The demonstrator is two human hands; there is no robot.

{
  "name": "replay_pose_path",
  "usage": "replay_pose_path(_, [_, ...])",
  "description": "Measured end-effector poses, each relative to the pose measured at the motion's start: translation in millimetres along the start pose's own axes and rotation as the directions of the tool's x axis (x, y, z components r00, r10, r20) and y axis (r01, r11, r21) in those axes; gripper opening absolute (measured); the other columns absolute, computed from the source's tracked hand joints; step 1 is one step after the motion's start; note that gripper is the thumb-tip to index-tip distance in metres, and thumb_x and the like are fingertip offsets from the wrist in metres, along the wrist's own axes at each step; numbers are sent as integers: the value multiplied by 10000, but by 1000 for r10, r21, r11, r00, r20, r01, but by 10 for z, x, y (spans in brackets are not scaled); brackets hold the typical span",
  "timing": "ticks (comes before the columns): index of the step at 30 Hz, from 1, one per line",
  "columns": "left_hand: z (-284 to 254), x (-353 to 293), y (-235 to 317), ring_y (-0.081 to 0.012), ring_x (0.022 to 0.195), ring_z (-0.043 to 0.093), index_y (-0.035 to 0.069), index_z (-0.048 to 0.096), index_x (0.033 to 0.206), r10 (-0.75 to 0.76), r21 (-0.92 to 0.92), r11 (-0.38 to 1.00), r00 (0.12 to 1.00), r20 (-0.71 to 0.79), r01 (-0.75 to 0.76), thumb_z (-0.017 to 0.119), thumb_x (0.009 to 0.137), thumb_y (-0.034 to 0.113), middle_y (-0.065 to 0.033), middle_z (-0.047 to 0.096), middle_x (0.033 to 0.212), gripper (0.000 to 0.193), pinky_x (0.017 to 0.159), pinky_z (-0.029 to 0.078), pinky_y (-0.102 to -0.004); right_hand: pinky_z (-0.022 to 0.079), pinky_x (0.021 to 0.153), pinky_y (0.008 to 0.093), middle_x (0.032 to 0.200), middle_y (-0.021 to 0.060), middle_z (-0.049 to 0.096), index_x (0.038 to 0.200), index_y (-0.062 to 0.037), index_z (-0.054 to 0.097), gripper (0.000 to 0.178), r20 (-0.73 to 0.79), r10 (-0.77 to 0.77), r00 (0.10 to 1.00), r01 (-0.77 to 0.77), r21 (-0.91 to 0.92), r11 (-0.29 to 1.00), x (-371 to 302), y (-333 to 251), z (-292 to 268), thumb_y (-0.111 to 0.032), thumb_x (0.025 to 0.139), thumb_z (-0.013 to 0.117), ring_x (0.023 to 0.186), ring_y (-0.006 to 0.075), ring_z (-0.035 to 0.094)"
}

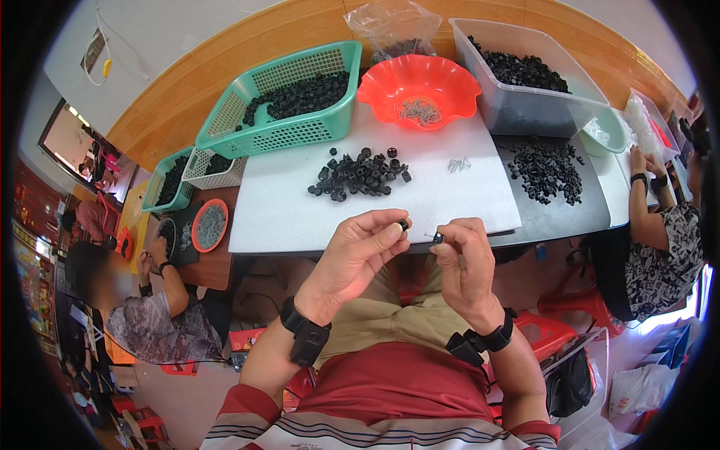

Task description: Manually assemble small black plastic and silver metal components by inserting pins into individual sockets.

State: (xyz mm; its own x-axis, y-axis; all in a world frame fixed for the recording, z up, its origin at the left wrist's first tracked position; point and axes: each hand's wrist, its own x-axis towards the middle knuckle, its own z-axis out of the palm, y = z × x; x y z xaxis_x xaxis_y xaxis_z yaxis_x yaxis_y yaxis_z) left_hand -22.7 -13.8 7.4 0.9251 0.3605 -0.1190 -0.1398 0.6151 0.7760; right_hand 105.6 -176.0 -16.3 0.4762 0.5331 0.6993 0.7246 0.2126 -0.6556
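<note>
My left hand (352, 253) is closed in a pinch on a small black plastic part (403, 224) just off the table's front edge. To its right, my right hand (469, 266) pinches another small black part (437, 238), with a thin metal pin seeming to stick out toward the left. The two parts are apart. Beyond my hands, a pile of black plastic parts (358, 176) lies on a white foam sheet (277, 217). A few silvery pins (459, 164) rest on the same sheet, right of the pile.
Behind the sheet stand a green basket (281, 139) of black parts, a red bowl (382, 94) with metal pins and a clear bin (525, 112). Small black pieces (547, 172) cover a dark mat at right. Co-workers sit on both sides, one with a red dish (210, 244).
</note>
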Motion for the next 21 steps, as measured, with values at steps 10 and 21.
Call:
replay_pose_path(10, [46,-31,32,-200,1035,712,-20,645,1241,-63,-143,988,997,-34,57,645,1011,54,-130,699,1161,241,992,608,-354,543,637,336,1030,161,630,1144,-7,627,203,0,-20,1000,20,-7,1000,56,-26,48,-47,961,705,750,250,644])
replay_pose_path(21, [17,-42,-20,-232,1090,708,-24,607,1283,-65,-320,946,996,-57,43,612,1033,56,-155,693,1182,262,1010,607,-355,543,604,345,1036,147,618,1163,-32,623,240,24,-34,999,35,-17,999,128,-53,96,-38,942,715,707,264,650])
